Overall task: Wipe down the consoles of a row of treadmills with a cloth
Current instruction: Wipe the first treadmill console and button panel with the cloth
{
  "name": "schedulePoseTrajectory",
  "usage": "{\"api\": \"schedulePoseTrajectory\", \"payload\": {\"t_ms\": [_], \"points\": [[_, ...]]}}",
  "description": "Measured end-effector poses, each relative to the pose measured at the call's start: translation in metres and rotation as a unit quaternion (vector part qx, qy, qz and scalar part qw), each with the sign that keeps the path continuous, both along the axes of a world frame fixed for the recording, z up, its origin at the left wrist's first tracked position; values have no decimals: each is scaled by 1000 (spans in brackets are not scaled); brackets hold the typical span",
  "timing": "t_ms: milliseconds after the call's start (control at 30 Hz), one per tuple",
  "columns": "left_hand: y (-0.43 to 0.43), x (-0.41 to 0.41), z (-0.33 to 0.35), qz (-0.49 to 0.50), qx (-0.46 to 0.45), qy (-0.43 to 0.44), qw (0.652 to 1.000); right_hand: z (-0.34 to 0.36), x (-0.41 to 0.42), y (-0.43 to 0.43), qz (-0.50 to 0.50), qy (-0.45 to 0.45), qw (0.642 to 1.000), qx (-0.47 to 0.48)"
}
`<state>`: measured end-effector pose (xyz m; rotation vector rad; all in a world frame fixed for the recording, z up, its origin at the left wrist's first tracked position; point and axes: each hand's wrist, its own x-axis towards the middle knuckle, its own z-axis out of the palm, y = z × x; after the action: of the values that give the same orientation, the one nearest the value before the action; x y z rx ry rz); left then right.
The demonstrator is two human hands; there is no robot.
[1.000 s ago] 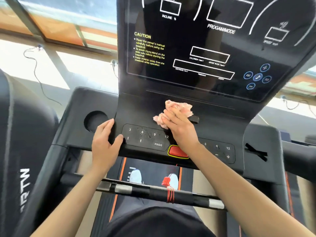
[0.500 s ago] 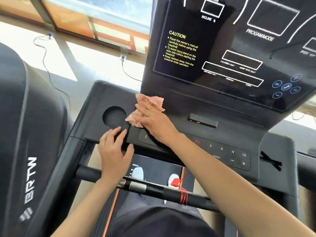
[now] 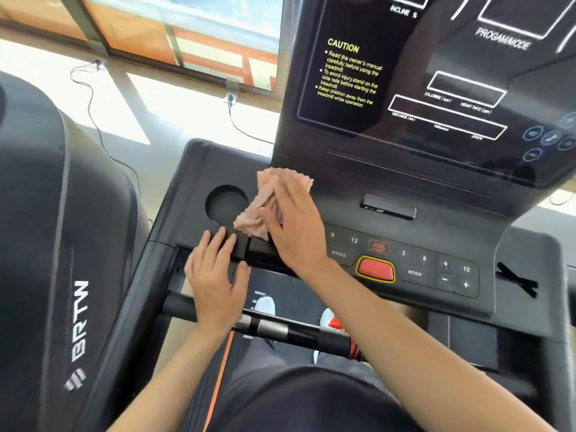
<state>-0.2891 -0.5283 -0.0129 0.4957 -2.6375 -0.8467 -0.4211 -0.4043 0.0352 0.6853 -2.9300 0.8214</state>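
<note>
A crumpled pink cloth (image 3: 268,201) lies on the black treadmill console (image 3: 436,232), just right of a round cup hole (image 3: 227,204). My right hand (image 3: 296,226) presses flat on the cloth with straight fingers, covering its right part and the left buttons. My left hand (image 3: 215,275) rests with straight fingers on the console's front left edge, below the cloth. The dark display panel (image 3: 420,88) rises behind, with yellow caution text.
A red stop button (image 3: 375,269) and number keys sit right of my right hand. A black handlebar (image 3: 280,330) crosses below the console. Another treadmill (image 3: 62,244) stands close at the left. Cables (image 3: 93,113) run over the sunlit floor by the window.
My right hand slid the cloth from the console's middle to its left end beside the cup hole. My left hand shifted down to the front edge. The view turned left.
</note>
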Motion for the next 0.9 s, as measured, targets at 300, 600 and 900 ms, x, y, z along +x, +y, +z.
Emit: {"api": "schedulePoseTrajectory", "payload": {"t_ms": [300, 600, 900], "points": [[-10, 12, -15, -56, -49, -20, 997, -27, 24, -21, 14, -2, 980, 196], [-4, 13, -13, -64, -82, -30, 994, -16, 45, 24, -4, -56, 969, 242], [28, 14, -9, -86, -76, -84, 990, -6, 54, 73, -37, -57, 969, 239]]}}
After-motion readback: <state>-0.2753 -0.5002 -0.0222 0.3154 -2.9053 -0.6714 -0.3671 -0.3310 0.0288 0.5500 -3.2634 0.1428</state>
